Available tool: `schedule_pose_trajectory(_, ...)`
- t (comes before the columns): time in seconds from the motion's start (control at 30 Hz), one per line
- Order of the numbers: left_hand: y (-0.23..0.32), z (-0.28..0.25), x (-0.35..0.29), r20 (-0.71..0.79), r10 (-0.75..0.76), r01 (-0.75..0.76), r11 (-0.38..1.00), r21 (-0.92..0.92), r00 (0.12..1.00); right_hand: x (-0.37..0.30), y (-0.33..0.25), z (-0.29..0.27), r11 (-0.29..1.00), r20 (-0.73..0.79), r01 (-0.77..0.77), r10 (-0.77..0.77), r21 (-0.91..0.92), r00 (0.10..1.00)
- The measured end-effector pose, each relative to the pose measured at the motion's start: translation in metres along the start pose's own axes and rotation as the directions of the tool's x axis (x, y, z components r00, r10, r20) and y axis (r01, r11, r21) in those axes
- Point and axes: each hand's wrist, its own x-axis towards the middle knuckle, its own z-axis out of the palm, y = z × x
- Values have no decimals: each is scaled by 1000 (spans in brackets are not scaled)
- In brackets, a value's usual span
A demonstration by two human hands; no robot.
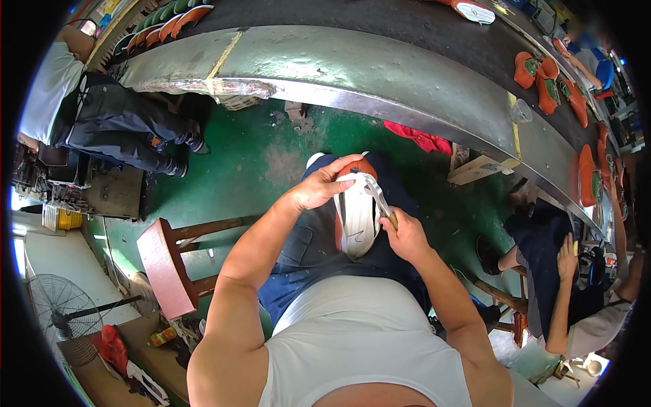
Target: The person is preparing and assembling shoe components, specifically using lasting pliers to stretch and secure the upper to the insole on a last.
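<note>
Sole side up over my lap lies a shoe (358, 220), its white underside framed by an orange upper. My left hand (317, 188) is closed round the far end, thumb pressing on the white edge and fingers over the orange part. In my right hand (407, 237) is a pair of pliers (374, 192), with grey metal and a yellowish grip. Its metal end lies against the far right edge of the shoe's white underside. What the jaws grip is too small to make out.
A long dark conveyor (380, 34) with a metal side (325, 64) curves across ahead, carrying orange shoes (546, 93). A wooden stool (166, 268) stands at left, near a fan (64, 312). Co-workers sit at far left (122, 115) and right (542, 264). Red cloth (420, 138) lies under the conveyor.
</note>
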Motion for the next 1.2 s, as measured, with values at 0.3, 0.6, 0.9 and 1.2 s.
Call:
schedule_pose_trajectory(0.3,-20,30,20,-255,103,-24,956,294,961,-17,-29,-44,995,164,-61,73,-76,984)
schedule_pose_trajectory(0.6,-30,35,24,-301,125,51,856,515,945,18,-21,-38,980,-123,-125,145,158,982)
schedule_pose_trajectory(0.9,-53,43,-3,-426,56,169,865,472,903,33,0,-6,962,-85,-208,226,178,970)
schedule_pose_trajectory(1.2,-80,28,-22,-360,-183,286,923,257,915,8,21,20,913,-26,-407,408,36,913)
